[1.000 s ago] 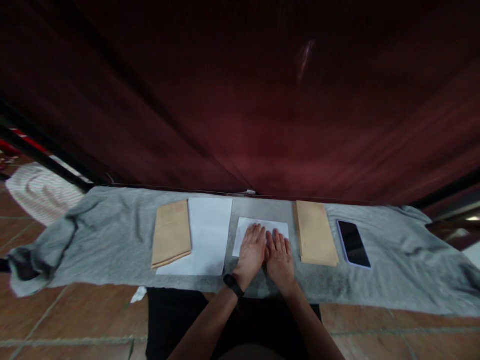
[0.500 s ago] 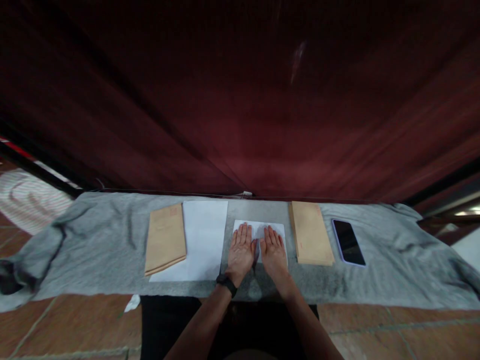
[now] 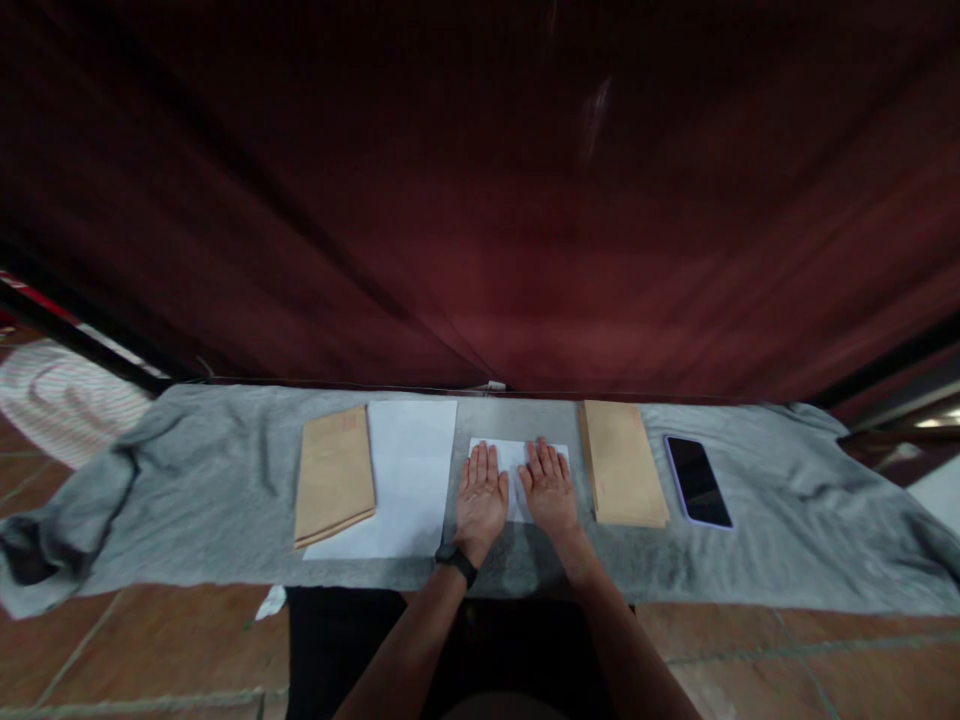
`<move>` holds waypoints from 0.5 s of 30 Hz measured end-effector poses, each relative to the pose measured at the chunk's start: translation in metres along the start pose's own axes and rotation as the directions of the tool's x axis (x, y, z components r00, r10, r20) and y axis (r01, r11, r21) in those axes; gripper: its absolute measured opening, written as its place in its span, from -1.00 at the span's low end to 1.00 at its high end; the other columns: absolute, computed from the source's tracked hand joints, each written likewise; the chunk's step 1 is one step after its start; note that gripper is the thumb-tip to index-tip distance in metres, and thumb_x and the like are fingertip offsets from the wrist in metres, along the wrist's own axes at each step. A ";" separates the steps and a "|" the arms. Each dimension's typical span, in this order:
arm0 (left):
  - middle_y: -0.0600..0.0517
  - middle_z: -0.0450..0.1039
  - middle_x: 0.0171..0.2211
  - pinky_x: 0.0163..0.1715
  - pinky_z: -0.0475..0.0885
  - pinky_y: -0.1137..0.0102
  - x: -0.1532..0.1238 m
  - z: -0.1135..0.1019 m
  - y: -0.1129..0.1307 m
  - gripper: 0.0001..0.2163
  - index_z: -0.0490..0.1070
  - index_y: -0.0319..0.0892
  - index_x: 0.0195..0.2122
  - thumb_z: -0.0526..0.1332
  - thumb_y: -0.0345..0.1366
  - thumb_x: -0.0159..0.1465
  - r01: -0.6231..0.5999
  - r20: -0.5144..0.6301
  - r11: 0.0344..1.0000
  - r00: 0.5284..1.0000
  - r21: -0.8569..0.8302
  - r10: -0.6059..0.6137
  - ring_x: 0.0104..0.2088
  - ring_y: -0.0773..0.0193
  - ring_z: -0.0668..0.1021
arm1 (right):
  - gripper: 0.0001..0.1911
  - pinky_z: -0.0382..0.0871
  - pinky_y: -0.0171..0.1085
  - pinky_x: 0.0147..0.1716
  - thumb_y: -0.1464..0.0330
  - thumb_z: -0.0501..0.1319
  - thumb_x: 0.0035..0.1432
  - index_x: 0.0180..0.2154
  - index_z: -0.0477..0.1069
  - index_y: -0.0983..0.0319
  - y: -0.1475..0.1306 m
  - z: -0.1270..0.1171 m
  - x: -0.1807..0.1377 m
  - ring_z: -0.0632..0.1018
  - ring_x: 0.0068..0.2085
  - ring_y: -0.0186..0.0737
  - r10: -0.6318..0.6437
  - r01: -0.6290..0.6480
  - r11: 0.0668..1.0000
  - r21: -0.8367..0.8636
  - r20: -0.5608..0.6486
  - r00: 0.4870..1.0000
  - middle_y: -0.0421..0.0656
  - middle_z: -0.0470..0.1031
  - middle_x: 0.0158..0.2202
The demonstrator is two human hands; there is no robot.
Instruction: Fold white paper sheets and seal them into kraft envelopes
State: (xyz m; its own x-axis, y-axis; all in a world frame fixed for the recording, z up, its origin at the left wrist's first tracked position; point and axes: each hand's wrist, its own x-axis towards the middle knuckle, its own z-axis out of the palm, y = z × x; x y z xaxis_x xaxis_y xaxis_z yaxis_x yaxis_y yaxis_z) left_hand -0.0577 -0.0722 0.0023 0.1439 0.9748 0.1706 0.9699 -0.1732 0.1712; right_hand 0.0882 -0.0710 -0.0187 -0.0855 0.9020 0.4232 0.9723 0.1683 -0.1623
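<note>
A folded white sheet (image 3: 514,457) lies on the grey cloth (image 3: 210,480) in front of me. My left hand (image 3: 481,497) lies flat on its left part, fingers together, a black band on the wrist. My right hand (image 3: 550,490) lies flat on its right part, a small gap between the two hands. Left of them is a larger white paper sheet (image 3: 405,470) with a stack of brown envelopes (image 3: 334,477) overlapping its left side. A second brown envelope stack (image 3: 619,462) sits right of my right hand.
A dark phone (image 3: 697,481) lies face up at the right of the second stack. A dark red curtain (image 3: 480,200) hangs behind the cloth-covered surface. The cloth bunches up at the far left (image 3: 52,530). Tiled floor (image 3: 135,650) shows below.
My hands have slid apart from touching side by side to a small gap over the folded sheet. The view has shifted slightly.
</note>
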 end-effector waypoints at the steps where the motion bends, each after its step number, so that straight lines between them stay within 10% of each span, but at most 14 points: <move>1: -0.22 -0.01 0.43 0.40 0.04 0.09 0.000 0.000 0.000 -0.47 0.03 -0.36 0.41 -0.09 -0.29 0.45 0.009 -0.004 1.000 1.000 -0.003 -0.009 0.44 0.09 0.03 | -0.47 0.11 0.07 0.29 0.26 -0.04 0.46 0.33 0.20 0.37 0.003 -0.001 -0.002 0.25 0.36 0.06 0.014 -0.014 1.000 -0.011 -0.014 1.000 0.16 0.20 0.36; 11: -0.28 0.05 0.41 0.40 0.06 0.07 -0.005 -0.007 0.000 -0.47 0.03 -0.45 0.39 -0.11 -0.33 0.43 0.025 -0.084 0.999 0.996 -0.041 -0.028 0.44 0.05 0.03 | -0.42 0.16 0.06 0.27 0.24 -0.07 0.48 0.36 0.10 0.45 0.016 -0.009 -0.022 0.26 0.36 0.09 0.085 -0.087 0.995 -0.056 -0.046 0.995 0.25 0.17 0.36; 15: -0.18 0.03 0.43 0.39 0.11 0.08 -0.027 -0.003 0.013 -0.47 -0.03 -0.34 0.42 -0.09 -0.33 0.44 -0.156 -0.120 0.985 0.982 -0.077 0.146 0.44 0.11 0.05 | -0.44 0.14 0.06 0.29 0.26 -0.06 0.47 0.35 0.12 0.44 0.014 -0.010 -0.023 0.22 0.38 0.08 0.084 -0.085 0.995 -0.054 -0.025 0.996 0.23 0.15 0.37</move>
State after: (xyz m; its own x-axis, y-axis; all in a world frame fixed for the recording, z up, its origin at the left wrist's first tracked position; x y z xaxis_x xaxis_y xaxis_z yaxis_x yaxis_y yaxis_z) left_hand -0.0494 -0.1008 0.0030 0.2598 0.9148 0.3092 0.9173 -0.3338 0.2169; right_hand 0.1061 -0.0932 -0.0222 0.0021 0.9029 0.4298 0.9863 0.0689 -0.1496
